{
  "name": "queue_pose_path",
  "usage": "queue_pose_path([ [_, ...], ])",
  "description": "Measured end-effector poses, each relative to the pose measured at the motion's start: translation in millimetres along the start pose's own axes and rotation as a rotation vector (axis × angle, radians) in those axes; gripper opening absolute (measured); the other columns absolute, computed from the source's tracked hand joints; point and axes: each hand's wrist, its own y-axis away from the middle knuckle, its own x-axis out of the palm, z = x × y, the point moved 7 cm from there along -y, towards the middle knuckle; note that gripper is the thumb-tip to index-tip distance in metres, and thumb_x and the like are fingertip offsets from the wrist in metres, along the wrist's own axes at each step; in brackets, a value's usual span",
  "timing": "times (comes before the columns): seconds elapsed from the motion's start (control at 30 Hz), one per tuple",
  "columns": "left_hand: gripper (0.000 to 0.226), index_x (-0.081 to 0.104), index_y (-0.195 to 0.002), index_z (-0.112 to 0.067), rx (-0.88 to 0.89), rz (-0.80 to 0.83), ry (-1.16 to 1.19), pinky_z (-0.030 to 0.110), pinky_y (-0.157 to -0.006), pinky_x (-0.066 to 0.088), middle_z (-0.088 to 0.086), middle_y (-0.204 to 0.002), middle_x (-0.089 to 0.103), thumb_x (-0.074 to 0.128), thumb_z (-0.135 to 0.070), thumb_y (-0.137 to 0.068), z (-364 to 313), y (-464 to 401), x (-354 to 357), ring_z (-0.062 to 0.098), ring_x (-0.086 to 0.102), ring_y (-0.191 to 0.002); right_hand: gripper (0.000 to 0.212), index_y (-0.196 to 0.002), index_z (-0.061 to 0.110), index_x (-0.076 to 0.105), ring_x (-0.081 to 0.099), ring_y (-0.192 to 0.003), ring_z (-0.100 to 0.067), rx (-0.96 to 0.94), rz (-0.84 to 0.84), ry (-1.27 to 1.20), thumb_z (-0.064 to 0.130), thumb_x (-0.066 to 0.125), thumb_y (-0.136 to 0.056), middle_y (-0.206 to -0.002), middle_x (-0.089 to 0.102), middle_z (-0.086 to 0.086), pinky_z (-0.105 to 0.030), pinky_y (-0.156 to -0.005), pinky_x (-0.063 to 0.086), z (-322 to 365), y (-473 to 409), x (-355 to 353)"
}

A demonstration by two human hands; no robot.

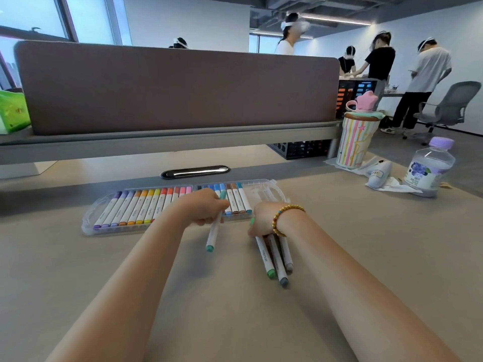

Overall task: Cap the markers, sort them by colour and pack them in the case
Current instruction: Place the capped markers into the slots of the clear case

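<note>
A clear plastic marker case (90, 215) lies open on the desk ahead of me. Its left half holds capped markers running from purple through orange and yellow to pink; its right half holds blue, brown and teal ones, with free slots at its right end (261, 194). My left hand (202, 209) grips one teal-capped white marker (213, 235) just in front of the case's middle. My right hand (262, 220), with a gold bead bracelet on the wrist, grips a bundle of three markers (275, 259) with green and grey caps that point toward me.
A striped cup with a pink star lid (355, 137) stands at the back right, with a small white device (379, 172) and a purple-capped bottle (428, 168) beside it. A brown divider panel (177, 87) borders the desk's far side. Several people stand beyond it.
</note>
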Motion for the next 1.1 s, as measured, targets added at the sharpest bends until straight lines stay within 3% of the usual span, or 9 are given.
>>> queue_pose_path([
  [0.1,0.025,0.062,-0.087,-0.008,0.007,0.007,0.29,0.015,-0.046,0.04,-0.004,-0.056,0.067,0.048,-0.026,-0.097,-2.7,-0.8,-2.4,0.005,0.046,-0.043,0.022,-0.088,0.013,0.053,0.047,-0.059,-0.011,-0.009,0.02,-0.15,0.034,0.047,-0.094,-0.071,0.05,0.001,-0.021,-0.049,0.035,-8.5,-0.4,-6.5],
  [0.17,0.029,0.064,-0.094,-0.004,0.03,0.01,0.452,0.012,-0.038,0.04,0.002,-0.065,0.067,0.05,-0.029,-0.096,-8.8,-2.0,-2.1,0.002,0.045,-0.035,0.031,-0.072,0.014,0.048,0.042,-0.05,-0.011,-0.003,0.031,-0.333,0.032,0.04,-0.095,-0.065,0.049,0.0,-0.018,-0.043,0.031,-19.0,-2.5,-14.7],
  [0.3,0.024,0.056,-0.102,0.001,0.016,0.076,0.758,0.012,-0.041,0.047,0.007,-0.077,0.069,0.046,-0.02,-0.098,-26.0,-9.1,0.9,0.004,0.055,-0.044,0.032,-0.074,0.01,0.051,0.043,-0.046,-0.009,0.076,-0.039,-0.765,0.029,0.036,-0.096,-0.062,0.054,-0.002,-0.014,-0.035,0.027,-49.0,-12.4,-28.5],
  [0.37,0.02,0.054,-0.104,0.002,0.016,0.106,0.797,0.012,-0.042,0.048,0.01,-0.087,0.07,0.047,-0.015,-0.097,-35.1,-15.6,-0.4,0.004,0.06,-0.048,0.033,-0.074,0.009,0.05,0.043,-0.041,-0.008,0.086,-0.07,-0.904,0.028,0.035,-0.097,-0.055,0.055,-0.002,-0.014,-0.033,0.025,-59.7,-20.4,-31.7],
  [0.43,0.022,0.057,-0.102,0.003,0.048,0.092,0.729,0.011,-0.041,0.046,0.009,-0.091,0.071,0.049,-0.017,-0.097,-42.9,-26.8,-3.3,0.002,0.061,-0.048,0.036,-0.071,0.008,0.048,0.041,-0.035,-0.006,0.103,-0.109,-0.995,0.028,0.034,-0.098,-0.049,0.052,-0.002,-0.012,-0.031,0.022,-69.7,-31.3,-35.2],
  [0.63,0.027,0.058,-0.094,-0.001,0.026,-0.078,0.385,0.016,-0.044,0.042,0.012,-0.095,0.072,0.051,-0.027,-0.095,-49.2,-72.5,1.5,0.008,0.052,-0.052,0.038,-0.069,0.007,0.048,0.036,-0.045,-0.013,0.138,-0.224,-1.081,0.029,0.037,-0.097,-0.055,0.047,-0.007,-0.015,-0.034,0.024,-85.6,-59.9,-46.5],
  [0.77,0.027,0.056,-0.103,0.002,-0.051,-0.073,0.422,0.013,-0.039,0.048,0.008,-0.069,0.066,0.051,-0.023,-0.096,-50.4,-93.7,3.2,0.006,0.059,-0.039,0.038,-0.068,0.008,0.049,0.037,-0.045,-0.012,0.111,-0.219,-1.108,0.028,0.036,-0.098,-0.061,0.05,-0.009,-0.017,-0.037,0.026,-85.2,-73.1,-43.2],
  [0.9,0.024,0.054,-0.097,0.001,-0.045,-0.055,0.317,0.012,-0.037,0.046,0.007,-0.061,0.06,0.05,-0.023,-0.096,-56.8,-105.6,3.8,0.005,0.053,-0.029,0.033,-0.073,0.008,0.047,0.038,-0.044,-0.01,0.097,-0.225,-1.174,0.026,0.036,-0.098,-0.062,0.048,-0.007,-0.017,-0.039,0.026,-87.8,-77.0,-44.0],
  [1.1,0.031,0.054,-0.092,0.0,-0.018,-0.031,0.046,0.022,-0.054,0.049,0.007,-0.063,0.057,0.051,-0.031,-0.095,-53.8,-111.4,11.2,0.014,0.053,-0.048,0.037,-0.069,0.008,0.047,0.037,-0.046,-0.011,0.098,-0.219,-1.153,0.027,0.035,-0.099,-0.058,0.046,-0.006,-0.018,-0.044,0.028,-86.5,-78.9,-42.6],
])
